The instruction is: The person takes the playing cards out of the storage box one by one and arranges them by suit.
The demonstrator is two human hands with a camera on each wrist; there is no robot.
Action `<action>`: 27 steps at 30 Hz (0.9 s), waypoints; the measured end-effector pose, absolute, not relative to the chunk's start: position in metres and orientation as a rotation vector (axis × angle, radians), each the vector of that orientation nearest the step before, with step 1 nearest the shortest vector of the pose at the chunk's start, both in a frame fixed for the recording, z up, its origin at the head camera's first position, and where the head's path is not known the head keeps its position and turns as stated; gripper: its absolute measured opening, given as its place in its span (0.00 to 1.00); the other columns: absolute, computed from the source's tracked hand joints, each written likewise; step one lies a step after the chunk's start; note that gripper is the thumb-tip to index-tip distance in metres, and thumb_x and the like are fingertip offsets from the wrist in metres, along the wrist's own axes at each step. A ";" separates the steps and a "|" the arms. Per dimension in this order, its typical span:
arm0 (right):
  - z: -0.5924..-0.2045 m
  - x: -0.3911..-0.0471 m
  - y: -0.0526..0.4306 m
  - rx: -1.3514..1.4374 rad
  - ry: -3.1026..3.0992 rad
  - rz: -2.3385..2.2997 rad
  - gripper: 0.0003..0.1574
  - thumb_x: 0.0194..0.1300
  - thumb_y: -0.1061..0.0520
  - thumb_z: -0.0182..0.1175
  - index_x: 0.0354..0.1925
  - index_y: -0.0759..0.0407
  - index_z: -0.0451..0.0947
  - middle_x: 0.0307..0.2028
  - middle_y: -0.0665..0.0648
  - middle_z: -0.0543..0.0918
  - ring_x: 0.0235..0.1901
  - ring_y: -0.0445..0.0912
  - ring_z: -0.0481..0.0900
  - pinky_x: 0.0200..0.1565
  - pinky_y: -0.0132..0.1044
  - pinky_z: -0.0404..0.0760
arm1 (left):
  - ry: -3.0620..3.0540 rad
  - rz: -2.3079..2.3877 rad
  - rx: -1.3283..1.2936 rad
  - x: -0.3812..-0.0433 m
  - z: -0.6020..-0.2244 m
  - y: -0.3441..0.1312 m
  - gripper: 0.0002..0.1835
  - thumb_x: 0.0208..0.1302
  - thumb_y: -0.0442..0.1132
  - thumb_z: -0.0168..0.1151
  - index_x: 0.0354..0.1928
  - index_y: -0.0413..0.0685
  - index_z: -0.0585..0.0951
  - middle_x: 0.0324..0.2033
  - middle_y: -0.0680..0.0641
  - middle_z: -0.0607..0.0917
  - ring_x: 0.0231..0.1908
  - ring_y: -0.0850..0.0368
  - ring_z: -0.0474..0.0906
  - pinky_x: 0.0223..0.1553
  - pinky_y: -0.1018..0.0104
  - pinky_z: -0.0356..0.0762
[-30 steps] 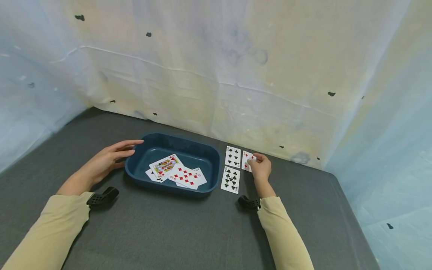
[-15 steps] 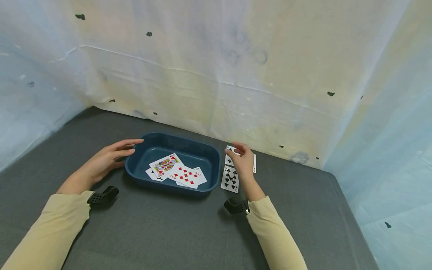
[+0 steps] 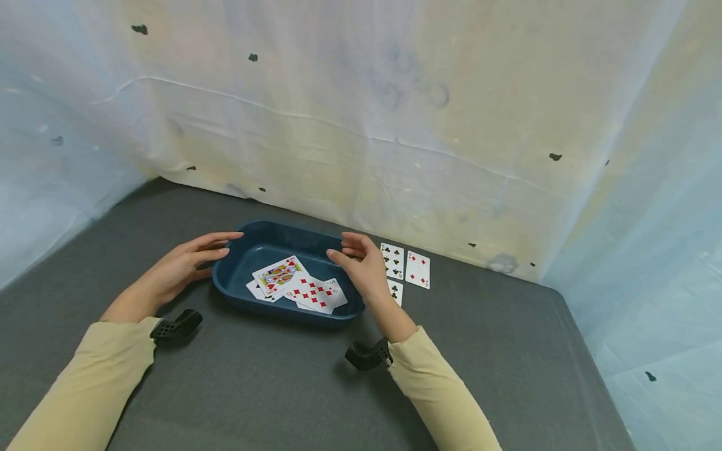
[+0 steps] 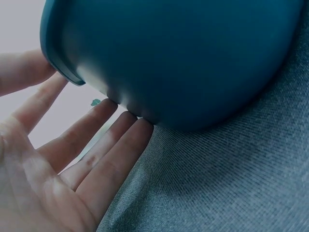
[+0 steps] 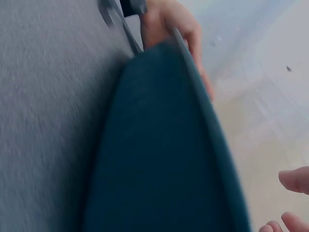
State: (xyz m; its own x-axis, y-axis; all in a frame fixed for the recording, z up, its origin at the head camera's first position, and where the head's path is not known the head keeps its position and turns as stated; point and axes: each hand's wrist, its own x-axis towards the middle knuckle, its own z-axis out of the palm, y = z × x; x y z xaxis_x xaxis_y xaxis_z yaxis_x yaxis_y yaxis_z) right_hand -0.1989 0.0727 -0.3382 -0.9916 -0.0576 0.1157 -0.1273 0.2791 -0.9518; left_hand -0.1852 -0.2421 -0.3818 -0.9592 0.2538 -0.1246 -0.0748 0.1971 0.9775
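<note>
A dark blue plastic tray holds several loose playing cards. A king of hearts lies in it, partly over a black-suited card, and a diamonds card overlaps others beside it. My left hand is at the tray's left end; in the left wrist view its straight fingers touch the outer wall. Over the tray's right end hovers my right hand, fingers loosely bent, with nothing between thumb and fingertips. In the right wrist view only its fingertips show, above the rim.
Right of the tray, a clubs card and a diamonds card lie face up side by side on the grey cloth. Another clubs card is partly hidden by the right hand. A pale curtain hangs behind.
My right hand has left the diamonds card on the table and moved left, past the clubs cards, to above the tray's right end. The left hand has stayed at the tray.
</note>
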 end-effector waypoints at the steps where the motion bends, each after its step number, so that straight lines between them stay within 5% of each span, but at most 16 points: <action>1: -0.339 -0.198 0.070 0.196 -2.471 1.854 0.30 0.58 0.59 0.68 0.58 0.62 0.74 0.53 0.65 0.78 0.50 0.53 0.76 0.54 0.43 0.77 | 2.217 1.833 0.169 -0.185 -0.382 -0.242 0.33 0.70 0.54 0.52 0.73 0.53 0.58 0.73 0.40 0.50 0.71 0.40 0.45 0.65 0.28 0.47; 18: -0.353 -0.195 0.052 0.277 -2.697 1.817 0.30 0.57 0.56 0.69 0.56 0.62 0.75 0.52 0.63 0.79 0.49 0.51 0.76 0.50 0.41 0.78 | 2.236 1.824 0.152 -0.186 -0.381 -0.240 0.34 0.71 0.54 0.52 0.73 0.51 0.57 0.74 0.39 0.49 0.72 0.38 0.43 0.63 0.26 0.47; 27: -0.360 -0.198 0.046 0.372 -3.136 1.409 0.31 0.51 0.58 0.73 0.54 0.60 0.78 0.52 0.59 0.80 0.51 0.51 0.74 0.55 0.45 0.74 | 2.235 1.828 0.154 -0.184 -0.382 -0.241 0.34 0.71 0.53 0.52 0.73 0.50 0.57 0.74 0.39 0.49 0.71 0.37 0.43 0.63 0.26 0.47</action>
State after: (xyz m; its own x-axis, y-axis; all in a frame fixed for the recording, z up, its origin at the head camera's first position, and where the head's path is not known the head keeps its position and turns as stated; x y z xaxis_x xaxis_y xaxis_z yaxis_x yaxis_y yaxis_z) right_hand -0.1978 0.0462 -0.3598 -0.9279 -0.3170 -0.1962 -0.0638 0.6536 -0.7542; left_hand -0.1844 -0.2410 -0.3817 -0.9632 0.2380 -0.1250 -0.0753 0.2076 0.9753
